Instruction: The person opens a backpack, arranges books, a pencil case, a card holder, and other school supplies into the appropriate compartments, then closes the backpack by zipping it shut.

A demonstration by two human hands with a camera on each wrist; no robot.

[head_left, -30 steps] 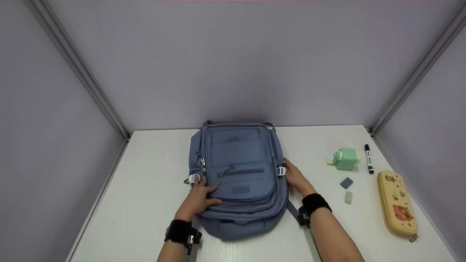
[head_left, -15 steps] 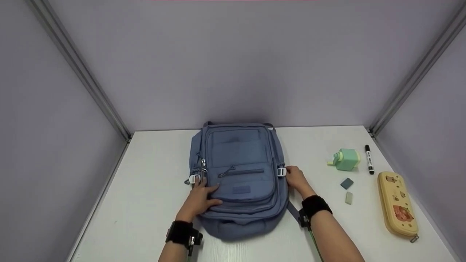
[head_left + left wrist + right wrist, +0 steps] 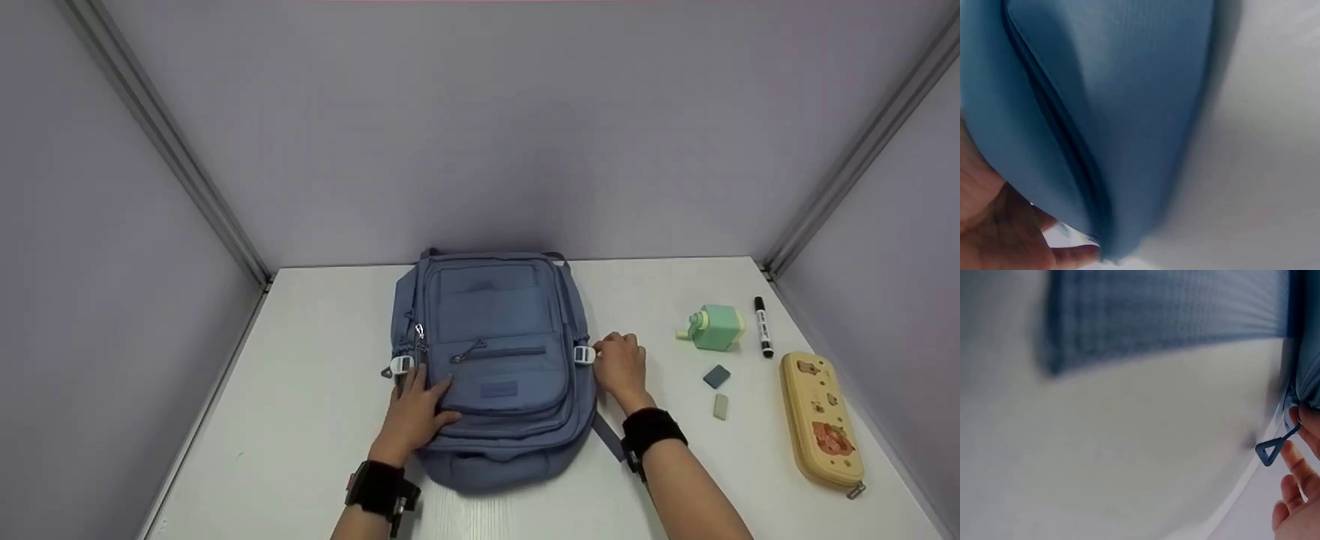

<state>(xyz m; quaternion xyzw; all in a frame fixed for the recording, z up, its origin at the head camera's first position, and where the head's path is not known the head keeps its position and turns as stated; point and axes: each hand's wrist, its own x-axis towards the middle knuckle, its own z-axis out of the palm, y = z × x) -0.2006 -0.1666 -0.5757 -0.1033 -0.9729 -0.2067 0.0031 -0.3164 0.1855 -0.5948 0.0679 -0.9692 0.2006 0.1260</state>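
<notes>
A blue backpack [image 3: 499,307] lies on the table, front pocket facing up. My left hand [image 3: 411,416] rests on its lower left side, thumb spread over the front and fingers stretched toward the white buckle [image 3: 402,365]. In the left wrist view, my left hand [image 3: 1002,225] is beside the blue fabric. At the bag's right side, near the other white buckle [image 3: 584,355], is my right hand [image 3: 621,367]. In the right wrist view, its thumb and forefinger pinch the cord of a zipper pull [image 3: 1269,451] with a triangular end; the slider is hidden.
To the right stand a green pencil sharpener [image 3: 716,328] with a crank and a black-capped marker [image 3: 763,327]. Nearer lie a dark eraser-like block [image 3: 717,376], a pale one [image 3: 721,406] and a yellow pencil case [image 3: 823,420]. Grey panels [image 3: 480,135] wall the table.
My right hand has drawn slightly outward from the bag's side and turned, its fingers now more curled. My left hand has barely shifted on the backpack.
</notes>
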